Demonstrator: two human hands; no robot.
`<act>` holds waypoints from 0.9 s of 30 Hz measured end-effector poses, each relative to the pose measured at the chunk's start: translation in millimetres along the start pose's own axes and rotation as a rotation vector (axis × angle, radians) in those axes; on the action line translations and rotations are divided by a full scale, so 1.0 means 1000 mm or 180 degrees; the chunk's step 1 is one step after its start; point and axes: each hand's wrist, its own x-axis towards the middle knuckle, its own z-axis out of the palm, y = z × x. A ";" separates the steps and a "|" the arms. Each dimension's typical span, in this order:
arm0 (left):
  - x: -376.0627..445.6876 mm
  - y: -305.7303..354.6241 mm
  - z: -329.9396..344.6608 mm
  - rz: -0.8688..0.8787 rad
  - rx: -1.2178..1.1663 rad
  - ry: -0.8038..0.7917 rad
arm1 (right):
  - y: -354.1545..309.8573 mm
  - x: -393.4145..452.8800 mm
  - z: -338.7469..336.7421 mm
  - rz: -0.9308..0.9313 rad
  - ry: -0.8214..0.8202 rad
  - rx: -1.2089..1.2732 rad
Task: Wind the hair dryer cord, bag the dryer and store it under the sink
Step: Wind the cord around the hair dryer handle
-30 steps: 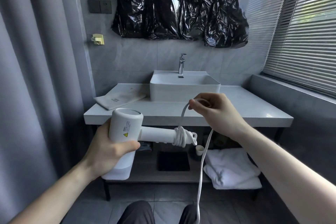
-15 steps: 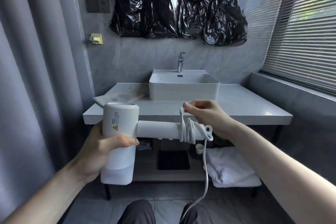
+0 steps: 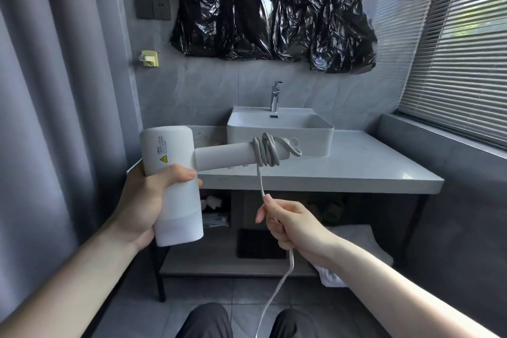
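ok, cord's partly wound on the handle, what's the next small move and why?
Probably carry the right hand up and over the handle for one more turn. A few loops already sit near the handle's end, the left hand grips the dryer body, and much cord hangs loose toward the floor.

We get soft daylight through the window blinds [image 3: 463,44] on the right; the room reads cool and fairly dim, darkest on the shelf under the counter [image 3: 356,170]; the black plastic sheet [image 3: 274,8] throws sharp white glints; the curtain [image 3: 55,90] at the left edge bows and softens with wide-angle stretch; our forearms smear slightly at the bottom corners.
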 end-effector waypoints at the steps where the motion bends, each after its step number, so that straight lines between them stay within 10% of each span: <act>1: 0.001 0.001 0.000 0.0022 0.0024 0.0059 | 0.000 -0.002 0.003 -0.0013 0.0002 -0.0083; 19: 0.027 -0.030 -0.010 0.0189 0.0518 0.0617 | -0.046 -0.053 0.003 -0.0763 0.0388 -0.2413; 27: 0.008 -0.042 -0.004 0.0253 0.0977 0.0371 | -0.079 -0.047 -0.010 -0.1322 0.0937 -0.2270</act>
